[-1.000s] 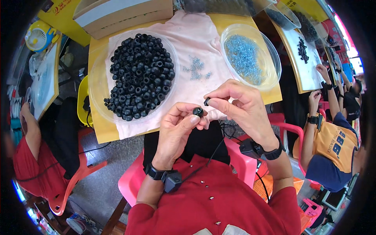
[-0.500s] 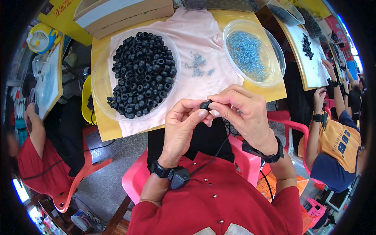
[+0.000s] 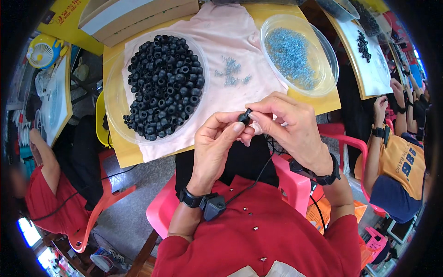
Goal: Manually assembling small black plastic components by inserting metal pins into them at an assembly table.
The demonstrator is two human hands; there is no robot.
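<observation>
Over the front edge of the table, a small black rounded plastic piece is pinched between both hands. My left hand grips its body with thumb and fingertips, while my right hand pinches its narrower upper end. Whether anything tiny sits in the right fingertips is hidden. To the left, many hollow black pieces of the same kind are heaped in a round clear plastic tray. Small translucent bluish bits lie scattered on a pale pink cloth ahead of the hands.
A round clear tub of bluish bits stands at the right on the yellow tabletop. Behind is a cardboard box. A person in red sits at the left; other people work at a white-topped table on the right. Cables hang near my wrists.
The black piece has tilted more upright, and my right fingertips have shifted up to its top end. The view has moved slightly.
</observation>
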